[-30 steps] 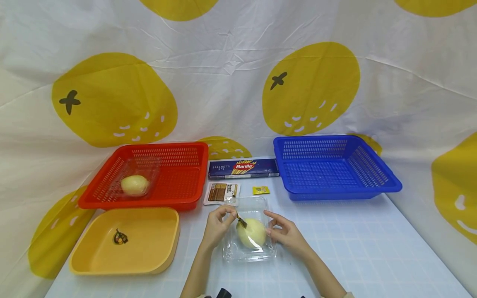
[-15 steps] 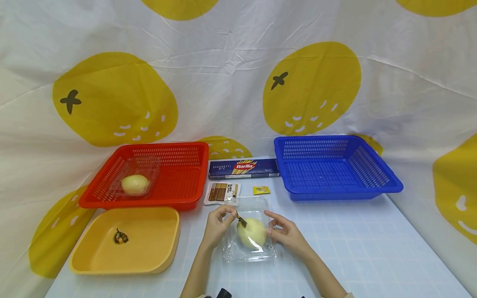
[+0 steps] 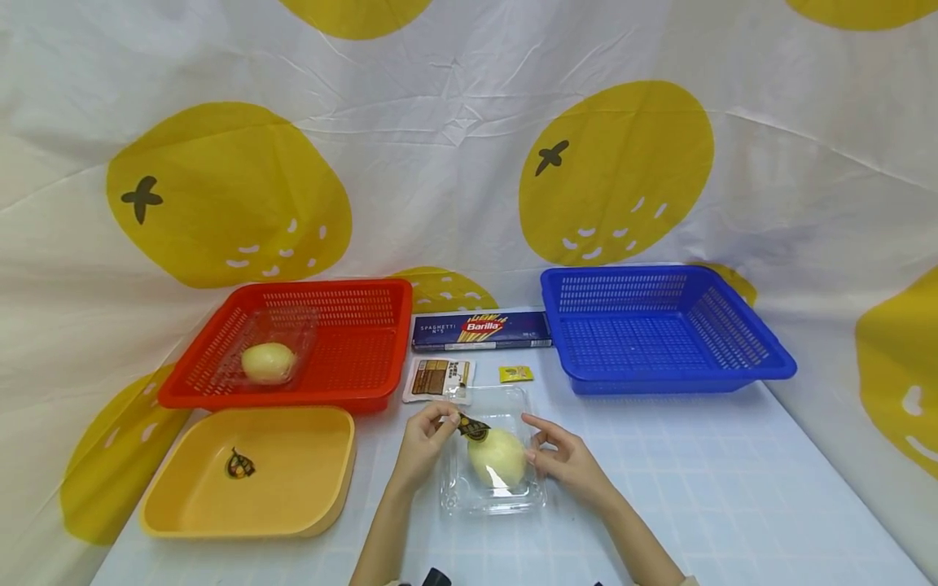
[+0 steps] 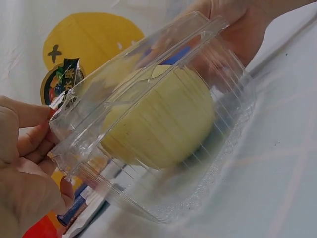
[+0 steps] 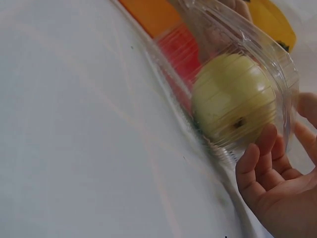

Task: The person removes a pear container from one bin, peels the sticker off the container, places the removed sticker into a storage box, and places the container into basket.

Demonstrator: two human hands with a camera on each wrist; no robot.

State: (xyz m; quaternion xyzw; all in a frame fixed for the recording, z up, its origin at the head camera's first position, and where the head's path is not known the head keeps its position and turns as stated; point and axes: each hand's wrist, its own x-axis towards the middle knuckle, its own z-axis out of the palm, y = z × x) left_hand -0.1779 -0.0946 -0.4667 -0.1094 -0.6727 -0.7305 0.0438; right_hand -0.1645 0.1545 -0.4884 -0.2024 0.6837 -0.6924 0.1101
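A clear plastic clamshell box [image 3: 458, 498] stands on the table with a round pale yellow fruit [image 3: 497, 460] inside. My left hand [image 3: 421, 448] pinches a dark printed sticker [image 3: 472, 428] between thumb and finger at the box's upper left edge. In the left wrist view the sticker [image 4: 62, 84] sticks up beyond the lid edge, and whether part of it clings to the plastic I cannot tell. My right hand [image 3: 567, 464] holds the box's right side, fingers bent against the wall and the index finger reaching along the rim. The right wrist view shows the fruit [image 5: 233, 96] through the ribbed wall.
A red basket [image 3: 344, 399] at back left holds another boxed fruit [image 3: 268, 363]. Before it, a yellow tub [image 3: 308, 480] holds a similar sticker [image 3: 239, 465]. A blue basket [image 3: 659, 378], spaghetti box [image 3: 440, 332], brown-and-white packet [image 3: 438, 380] and small yellow packet [image 3: 516, 373] lie behind.
My left hand has shifted slightly left, and the sticker has turned so that more of its printed face shows. My right hand and the box have stayed nearly still.
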